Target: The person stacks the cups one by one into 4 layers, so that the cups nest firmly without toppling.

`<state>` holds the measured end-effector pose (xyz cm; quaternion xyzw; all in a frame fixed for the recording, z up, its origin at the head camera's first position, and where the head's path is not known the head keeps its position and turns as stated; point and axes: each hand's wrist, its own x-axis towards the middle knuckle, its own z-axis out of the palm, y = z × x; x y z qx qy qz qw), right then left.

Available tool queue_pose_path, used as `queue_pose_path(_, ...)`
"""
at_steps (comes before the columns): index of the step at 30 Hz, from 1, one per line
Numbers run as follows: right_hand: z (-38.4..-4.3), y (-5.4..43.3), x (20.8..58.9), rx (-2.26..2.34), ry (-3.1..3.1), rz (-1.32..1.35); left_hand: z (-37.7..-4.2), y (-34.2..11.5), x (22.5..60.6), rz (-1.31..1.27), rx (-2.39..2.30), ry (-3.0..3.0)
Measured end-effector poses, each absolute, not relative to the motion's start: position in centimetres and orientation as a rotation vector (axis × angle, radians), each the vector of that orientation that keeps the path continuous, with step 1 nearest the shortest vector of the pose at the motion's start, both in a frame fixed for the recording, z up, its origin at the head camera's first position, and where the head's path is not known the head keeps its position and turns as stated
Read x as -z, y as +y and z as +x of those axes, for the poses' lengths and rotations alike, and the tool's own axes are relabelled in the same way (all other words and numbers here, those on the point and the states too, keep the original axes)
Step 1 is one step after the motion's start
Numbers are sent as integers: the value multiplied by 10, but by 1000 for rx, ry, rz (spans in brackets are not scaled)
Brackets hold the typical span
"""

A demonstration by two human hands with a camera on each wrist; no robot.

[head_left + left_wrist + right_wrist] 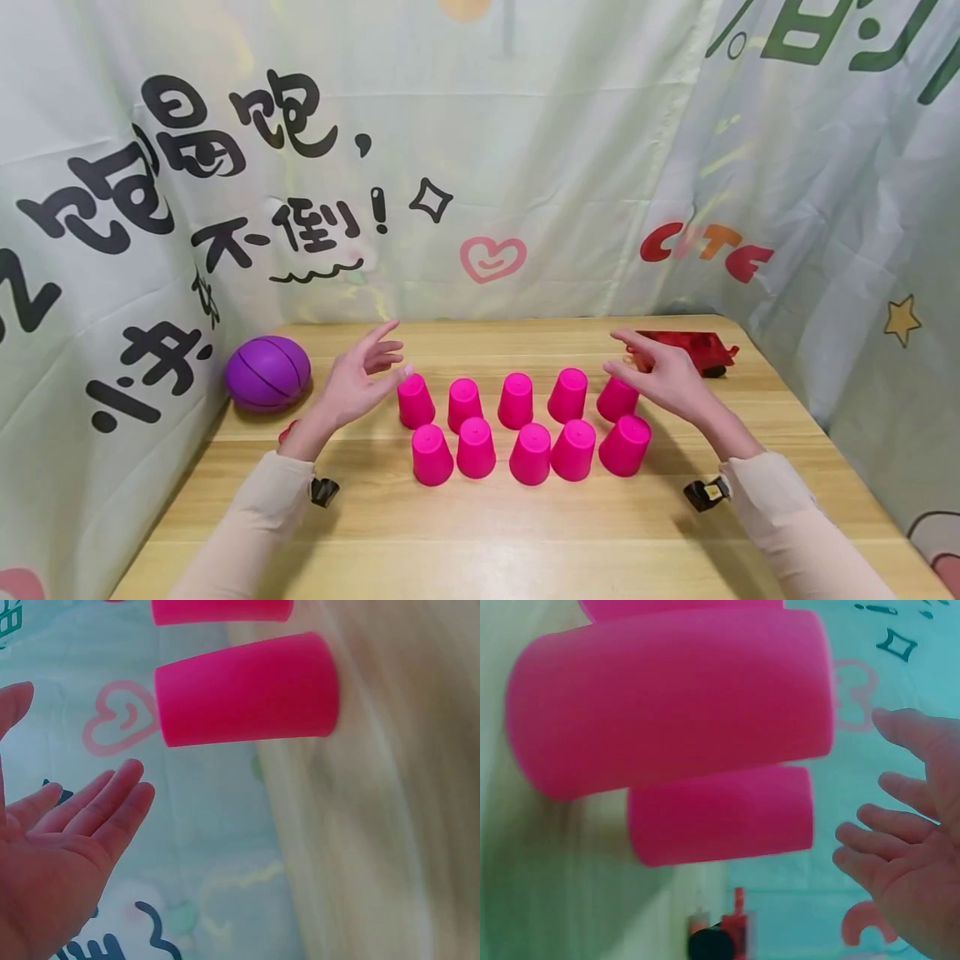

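Observation:
Several pink cups stand upside down in two rows across the wooden table, a back row [516, 402] and a front row [529, 455]. My left hand [360, 379] is raised by the left end, fingers extended, its thumb overlapping the top of the back-left cup [416, 406] in the head view. At the other end hovers my right hand [663, 375], fingers and thumb spread, in front of the back-right cup [617, 403] and above the front-right cup [626, 447]. The left wrist view has a gap between hand and nearest cup [247, 694]. Both palms hold nothing.
A purple ball [267, 373] sits at the table's back left. Partly behind my right hand is a red toy vehicle [697, 350] with a dark wheel. A printed curtain [570, 167] hangs behind and at both sides of the table [480, 542].

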<state>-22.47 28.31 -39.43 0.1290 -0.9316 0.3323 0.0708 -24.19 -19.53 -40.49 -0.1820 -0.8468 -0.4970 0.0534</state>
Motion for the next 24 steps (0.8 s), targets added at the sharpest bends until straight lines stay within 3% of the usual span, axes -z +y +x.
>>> queue_pose_path(12, -217, 304, 418, -1298, -2767, 246, -240, -201, 432, -525, 1517, -2684)
queue_pose_path(24, -216, 308, 431, -1326, -2730, 289, -238, -200, 443, -504, 1509, -2771)
